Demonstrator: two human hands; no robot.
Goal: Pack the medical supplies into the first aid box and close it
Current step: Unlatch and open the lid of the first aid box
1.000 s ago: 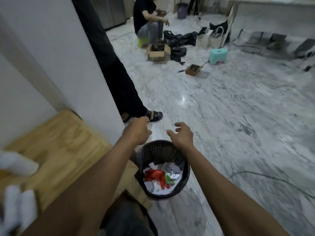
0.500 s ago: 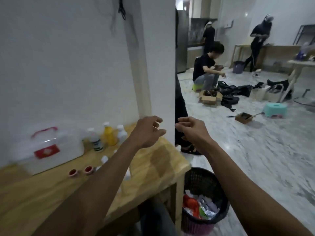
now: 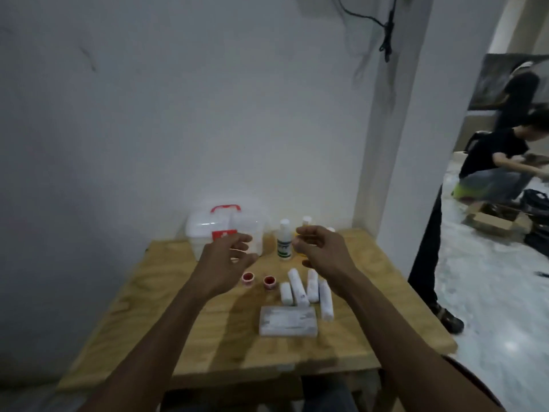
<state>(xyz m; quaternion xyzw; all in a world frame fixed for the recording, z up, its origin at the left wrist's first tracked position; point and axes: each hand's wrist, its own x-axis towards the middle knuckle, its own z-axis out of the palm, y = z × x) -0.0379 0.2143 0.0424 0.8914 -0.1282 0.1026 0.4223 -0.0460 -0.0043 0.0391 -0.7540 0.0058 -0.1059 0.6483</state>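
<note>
A white first aid box [image 3: 205, 233] with a red handle stands shut at the back of the wooden table [image 3: 184, 322], against the wall. To its right stand a white bottle [image 3: 284, 240] and a yellow bottle [image 3: 306, 222], the latter mostly hidden by my right hand. Two small red-capped tubs [image 3: 248, 277] [image 3: 269, 281], several white gauze rolls [image 3: 297, 286] and a flat white pack [image 3: 287, 321] lie nearer me. My left hand [image 3: 227, 263] hovers in front of the box, fingers apart, holding nothing. My right hand [image 3: 322, 248] hovers over the rolls, fingers curled and empty.
The table sits in a corner, with a white wall behind and a pillar [image 3: 395, 144] at the right. A person in dark trousers [image 3: 424, 254] stands just past the table's right edge. Another person [image 3: 499, 165] crouches by a cardboard box [image 3: 493, 223] on the marble floor.
My view has swung left from the waste bin on the floor to the table. Both hands, still empty, have come up from above the bin to hover over the supplies.
</note>
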